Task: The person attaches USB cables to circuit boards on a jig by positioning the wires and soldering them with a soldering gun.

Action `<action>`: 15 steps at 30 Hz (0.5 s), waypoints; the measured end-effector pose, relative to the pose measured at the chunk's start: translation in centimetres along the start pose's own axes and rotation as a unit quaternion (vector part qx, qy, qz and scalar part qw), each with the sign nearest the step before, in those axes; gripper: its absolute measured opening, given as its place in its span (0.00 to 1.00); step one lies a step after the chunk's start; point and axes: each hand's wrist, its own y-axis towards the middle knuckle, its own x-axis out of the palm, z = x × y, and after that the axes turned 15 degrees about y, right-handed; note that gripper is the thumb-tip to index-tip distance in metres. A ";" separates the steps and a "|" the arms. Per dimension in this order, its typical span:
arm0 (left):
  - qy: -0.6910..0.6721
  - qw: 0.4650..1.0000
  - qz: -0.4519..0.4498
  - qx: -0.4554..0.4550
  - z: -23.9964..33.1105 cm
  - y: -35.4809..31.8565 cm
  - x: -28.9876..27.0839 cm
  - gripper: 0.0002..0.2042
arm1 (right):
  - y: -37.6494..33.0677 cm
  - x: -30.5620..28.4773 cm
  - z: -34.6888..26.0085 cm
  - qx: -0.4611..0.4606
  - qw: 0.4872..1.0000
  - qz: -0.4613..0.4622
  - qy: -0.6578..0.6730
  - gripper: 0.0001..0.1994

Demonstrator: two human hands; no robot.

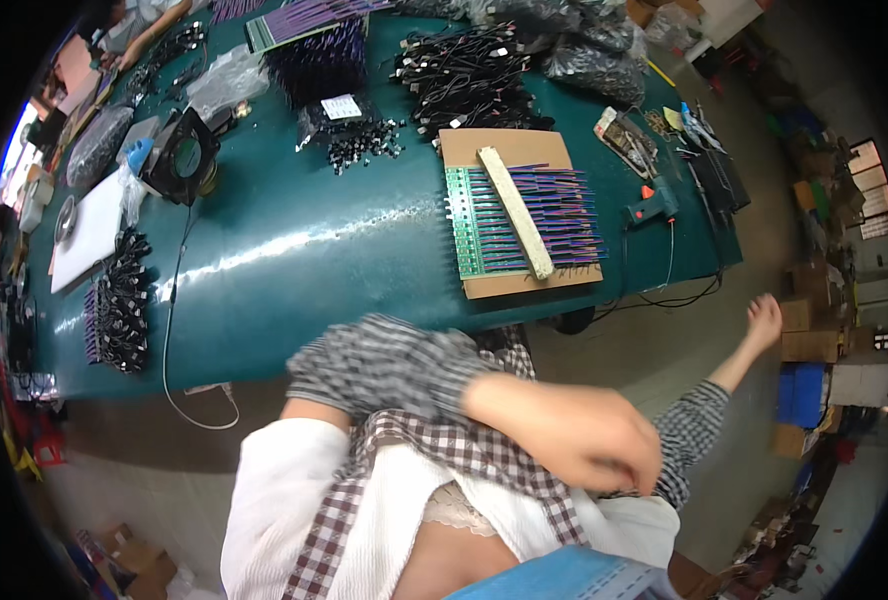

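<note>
My left hand [589,430] reaches across my body, a little blurred by motion. Its fingers are curled closed at the upper edge of the grey checkered oversleeve [694,430] on my right arm and seem to pinch it; the fingertips are partly hidden. Out to the right, past the table's edge, my right hand [764,322] is held in the air with loosely parted fingers and nothing in it. In front of me lies a cardboard sheet [509,288] bearing green circuit boards [466,225] with purple and dark wires [574,215]. A pale bar [516,212] rests slantwise across the wires.
The green table [294,270] carries a black fan-like device [181,158], cable bundles [474,75], small black parts [359,148] and a glue gun [652,204]. A white cord [169,350] hangs over the front edge. At the far left, another person's arm [154,35] shows.
</note>
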 end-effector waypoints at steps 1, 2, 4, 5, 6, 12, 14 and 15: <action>-0.004 1.000 0.008 -0.005 -0.1 0.2 -0.4 0.09 | -1.2 2.0 -1.9 0.022 0.999 0.025 -0.030 0.25; 0.036 0.996 0.077 -0.026 0.0 -1.2 -2.3 0.08 | -3.0 6.4 -1.8 0.022 0.999 -0.045 -0.019 0.26; 0.117 0.969 0.183 -0.120 1.0 -4.8 -6.1 0.08 | -6.8 14.0 -1.8 0.063 0.987 -0.099 -0.107 0.28; 0.151 0.941 0.214 -0.212 1.5 -6.7 -8.1 0.08 | -7.5 16.9 -2.5 0.074 0.975 -0.130 -0.165 0.31; 0.190 0.902 0.298 -0.250 1.0 -7.9 -9.7 0.08 | -8.0 19.4 -2.9 0.127 0.949 -0.136 -0.254 0.33; 0.398 0.677 0.480 -0.391 -7.8 -13.9 -20.9 0.07 | -9.2 24.4 -3.8 0.176 0.900 -0.099 -0.387 0.38; 0.446 0.656 0.469 -0.387 -11.3 -13.5 -23.1 0.07 | -9.7 24.8 -3.2 0.166 0.898 -0.070 -0.402 0.38; 0.499 0.659 0.444 -0.347 -13.0 -12.9 -24.1 0.07 | -10.0 25.3 -2.6 0.144 0.902 -0.064 -0.402 0.38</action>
